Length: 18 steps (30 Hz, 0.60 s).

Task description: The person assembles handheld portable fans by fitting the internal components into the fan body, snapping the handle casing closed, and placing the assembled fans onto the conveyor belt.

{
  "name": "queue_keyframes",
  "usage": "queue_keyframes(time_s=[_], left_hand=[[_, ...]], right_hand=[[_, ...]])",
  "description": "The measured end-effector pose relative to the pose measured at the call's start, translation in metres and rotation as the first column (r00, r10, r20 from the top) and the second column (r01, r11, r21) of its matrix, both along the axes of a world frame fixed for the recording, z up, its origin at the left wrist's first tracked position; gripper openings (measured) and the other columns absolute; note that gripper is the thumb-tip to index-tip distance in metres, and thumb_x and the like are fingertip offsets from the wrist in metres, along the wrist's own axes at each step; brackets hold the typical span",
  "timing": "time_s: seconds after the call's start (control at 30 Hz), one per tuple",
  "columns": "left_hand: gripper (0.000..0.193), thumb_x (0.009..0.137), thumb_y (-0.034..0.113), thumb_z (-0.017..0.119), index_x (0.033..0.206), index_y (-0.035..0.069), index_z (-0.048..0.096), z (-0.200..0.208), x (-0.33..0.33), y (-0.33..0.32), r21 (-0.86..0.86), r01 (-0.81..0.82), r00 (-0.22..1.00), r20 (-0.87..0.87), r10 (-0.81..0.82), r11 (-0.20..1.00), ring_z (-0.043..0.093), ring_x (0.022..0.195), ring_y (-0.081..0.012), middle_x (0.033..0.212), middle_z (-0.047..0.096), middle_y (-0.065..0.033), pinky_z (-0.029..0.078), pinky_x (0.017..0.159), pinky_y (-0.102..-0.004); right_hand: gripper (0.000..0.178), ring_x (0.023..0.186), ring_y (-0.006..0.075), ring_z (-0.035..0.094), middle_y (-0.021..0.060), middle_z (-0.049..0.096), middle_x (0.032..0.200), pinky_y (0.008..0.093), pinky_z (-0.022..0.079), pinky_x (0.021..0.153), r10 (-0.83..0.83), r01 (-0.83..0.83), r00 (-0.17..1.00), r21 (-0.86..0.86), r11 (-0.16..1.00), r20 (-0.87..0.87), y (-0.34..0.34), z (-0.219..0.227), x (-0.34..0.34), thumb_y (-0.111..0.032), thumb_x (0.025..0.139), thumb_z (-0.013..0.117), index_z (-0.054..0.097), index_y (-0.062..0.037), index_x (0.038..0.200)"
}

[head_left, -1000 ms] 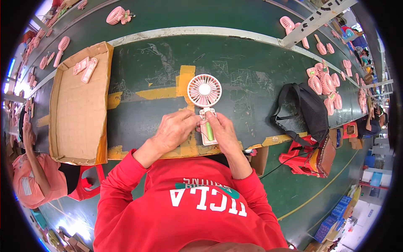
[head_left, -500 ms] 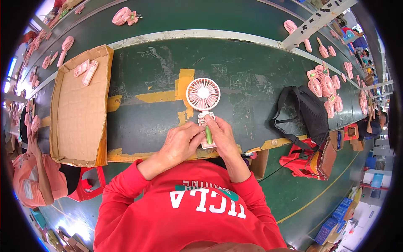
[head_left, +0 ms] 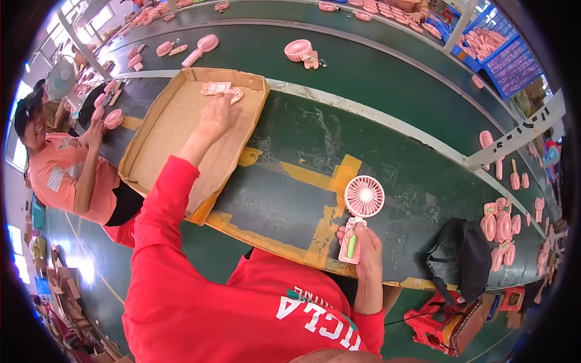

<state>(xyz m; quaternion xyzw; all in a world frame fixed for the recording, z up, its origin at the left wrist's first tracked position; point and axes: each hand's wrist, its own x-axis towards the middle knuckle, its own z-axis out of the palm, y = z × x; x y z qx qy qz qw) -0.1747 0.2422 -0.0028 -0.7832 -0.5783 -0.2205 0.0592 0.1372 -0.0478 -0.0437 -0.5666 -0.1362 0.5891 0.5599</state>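
My right hand [head_left: 368, 245] holds a pink handheld fan [head_left: 364, 196] by its handle, near the front edge of the table. The handle's back is off, and a green cylindrical battery [head_left: 351, 245] shows inside it. My left hand [head_left: 216, 116] is stretched out over a shallow cardboard tray [head_left: 163, 142] on the left. Its fingers are closed on one end of a pink handle cover [head_left: 237, 94], partly hidden by the fingertips. A second pink handle cover [head_left: 213, 88] lies beside it in the tray.
A black bag [head_left: 463, 254] and a cluster of pink fans [head_left: 502, 227] lie on the right of the table. Beyond a metal rail runs a green conveyor [head_left: 254, 54] with pink fans on it. A co-worker [head_left: 69, 166] sits at the left; a slanted metal post [head_left: 514, 136] stands at the right.
My left hand has left the fan and reached far left into the tray, onto a cover. My right hand keeps the fan. The view has turned left.
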Motion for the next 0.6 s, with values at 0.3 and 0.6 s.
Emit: queue_keyframes(time_s=[0.3,0.6], left_hand=[[0.032,0.092,0.009,0.041,0.121,0.004,0.053,-0.076,-0.07,0.092,0.263,0.326,0.922,-0.302,-0.244,0.908,0.053,0.105,-0.0321,0.11,0.057,-0.0162,0.039,0.093,-0.0401],[0.033,0.086,0.009,0.059,0.117,-0.001,0.052,0.014,0.072,-0.11,-0.423,0.599,0.692,0.701,-0.174,0.68,0.059,0.077,-0.0111,0.087,0.064,-0.0066,0.049,0.067,-0.0264]], right_hand=[[0.031,0.089,0.0232,0.065,0.0174,0.064,0.099,0.0315,0.054,0.077,-0.002,0.015,0.989,0.089,0.996,-0.145,0.009,-0.008,-0.005,-0.02,0.095,0.052,0.054,0.0058,0.113],[0.032,0.09,0.0183,0.064,0.0146,0.064,0.101,0.0279,0.054,0.075,-0.034,0.061,0.978,0.125,0.99,-0.205,0.011,-0.007,-0.01,-0.024,0.095,0.053,0.053,0.0028,0.111]])
